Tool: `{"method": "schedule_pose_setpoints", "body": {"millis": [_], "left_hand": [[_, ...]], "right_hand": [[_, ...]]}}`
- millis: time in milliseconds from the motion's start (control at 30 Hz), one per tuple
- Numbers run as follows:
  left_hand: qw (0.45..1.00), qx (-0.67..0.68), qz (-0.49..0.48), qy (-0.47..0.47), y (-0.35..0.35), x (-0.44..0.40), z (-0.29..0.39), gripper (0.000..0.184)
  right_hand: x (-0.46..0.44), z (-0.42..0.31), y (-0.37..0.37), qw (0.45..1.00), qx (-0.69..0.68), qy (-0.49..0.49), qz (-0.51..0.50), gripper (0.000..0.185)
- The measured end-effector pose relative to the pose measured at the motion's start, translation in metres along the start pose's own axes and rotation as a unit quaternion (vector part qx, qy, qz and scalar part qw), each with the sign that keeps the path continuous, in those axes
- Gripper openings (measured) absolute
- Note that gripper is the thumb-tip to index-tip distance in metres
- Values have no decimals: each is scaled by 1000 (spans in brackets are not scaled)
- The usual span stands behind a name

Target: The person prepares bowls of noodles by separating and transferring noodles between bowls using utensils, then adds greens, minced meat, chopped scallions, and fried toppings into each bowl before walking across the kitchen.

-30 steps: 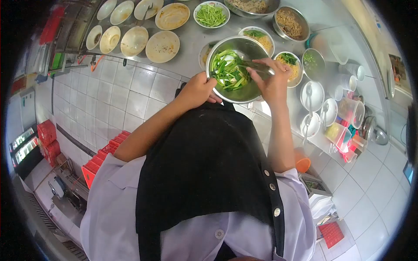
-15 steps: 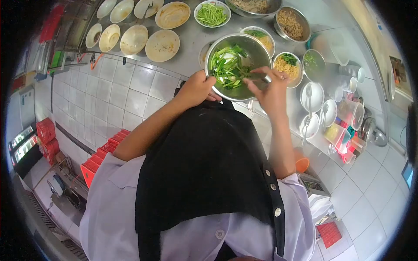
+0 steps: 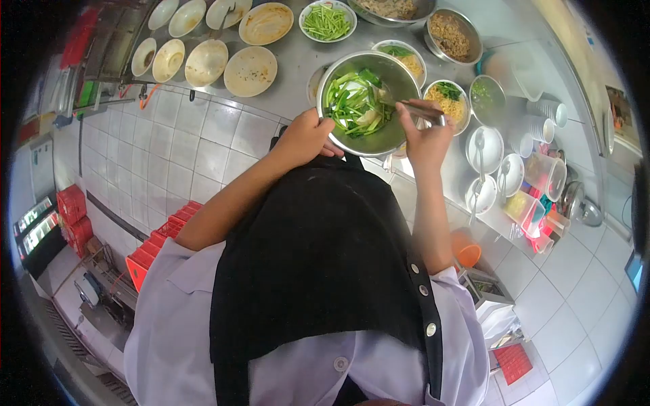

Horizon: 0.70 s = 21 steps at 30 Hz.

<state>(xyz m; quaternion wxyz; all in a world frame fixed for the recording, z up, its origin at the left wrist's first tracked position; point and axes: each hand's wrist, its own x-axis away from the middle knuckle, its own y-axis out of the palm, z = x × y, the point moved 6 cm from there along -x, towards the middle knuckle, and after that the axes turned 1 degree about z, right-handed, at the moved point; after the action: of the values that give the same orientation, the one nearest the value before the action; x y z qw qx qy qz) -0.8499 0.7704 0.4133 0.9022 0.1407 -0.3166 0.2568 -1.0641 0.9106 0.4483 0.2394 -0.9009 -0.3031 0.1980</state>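
My left hand (image 3: pixel 308 140) is closed around the near left rim of a steel mixing bowl (image 3: pixel 405 71), which is tilted towards me. Cut leafy greens (image 3: pixel 354 101) with pale stalk pieces lie inside it. At the bowl's right side, my right hand (image 3: pixel 428 135) grips what look like metal tongs (image 3: pixel 428 116), their lower end among the greens. Just beyond my right hand stands a bowl of yellow noodles (image 3: pixel 452 108) with greens on it. Another bowl with noodles and greens (image 3: pixel 413 62) is partly hidden behind the mixing bowl.
Several used bowls (image 3: pixel 250 71) stand at the back left of the steel counter (image 3: pixel 294 78). Cut green stalks (image 3: pixel 326 21) and minced food (image 3: pixel 449 35) fill bowls at the back. To the right are white bowls with spoons (image 3: pixel 485 149), stacked cups (image 3: pixel 542 128) and plastic tubs (image 3: pixel 545 174).
My right hand has shifted slightly right and turned, bringing the tongs' handle outward over the rim. The greens have been stirred about. My left hand keeps its hold on the bowl.
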Motion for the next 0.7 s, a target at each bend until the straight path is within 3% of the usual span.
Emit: {"method": "schedule_pose_setpoints", "body": {"millis": [67,167,400,467,567,700], "left_hand": [[1000,-1,3,-4,1,-1,0,39],[1000,2,-10,10,4,-1,0,39],[1000,-17,-17,13,5,-1,0,39],[1000,-17,-19,12,5,-1,-4,38],[1000,-2,-2,0,2,-3,-5,38],[999,17,34,-30,-10,-6,-16,37]], "right_hand": [[-6,-8,6,995,91,-50,12,32],[-11,-16,17,986,161,-48,-20,30],[-3,-19,22,977,192,-91,-6,27],[-1,-11,21,980,177,-93,3,27],[-7,19,0,995,-56,83,13,27],[-33,23,-74,982,-146,71,95,27]]}}
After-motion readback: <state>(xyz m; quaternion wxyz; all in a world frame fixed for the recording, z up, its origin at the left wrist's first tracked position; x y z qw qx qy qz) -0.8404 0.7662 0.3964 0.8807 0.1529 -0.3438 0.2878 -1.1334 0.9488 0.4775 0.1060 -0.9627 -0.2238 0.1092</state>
